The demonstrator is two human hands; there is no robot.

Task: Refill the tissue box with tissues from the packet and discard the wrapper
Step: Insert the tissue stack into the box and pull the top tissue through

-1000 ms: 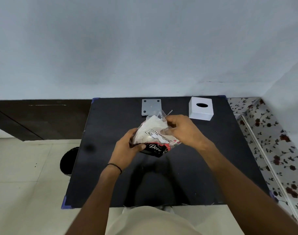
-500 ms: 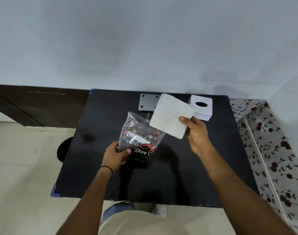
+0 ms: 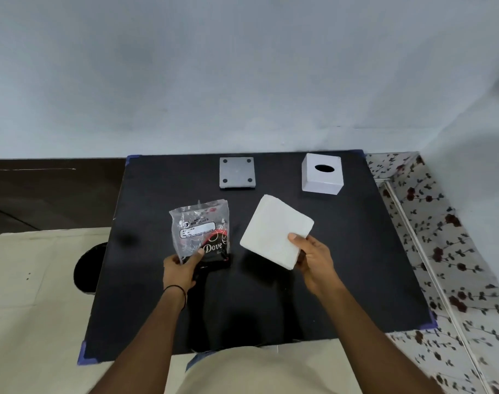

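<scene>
My left hand (image 3: pixel 180 269) grips the bottom corner of an empty clear plastic wrapper (image 3: pixel 201 231) with a black and red printed base, held upright over the black table (image 3: pixel 356 265). My right hand (image 3: pixel 310 258) pinches the near corner of a square white stack of tissues (image 3: pixel 275 230), tilted above the table to the right of the wrapper. The white tissue box (image 3: pixel 322 174) with an oval slot on top stands at the table's back right, apart from both hands.
A grey square plate (image 3: pixel 236 172) with a hole at each corner lies at the back middle of the table. A wall runs behind the table. A dark round object (image 3: pixel 86 268) sits on the floor at the left. Floral-patterned flooring lies to the right.
The tissue stack has come out of the wrapper. My right hand now holds it lower and nearer, to the right, while my left hand keeps the emptied wrapper.
</scene>
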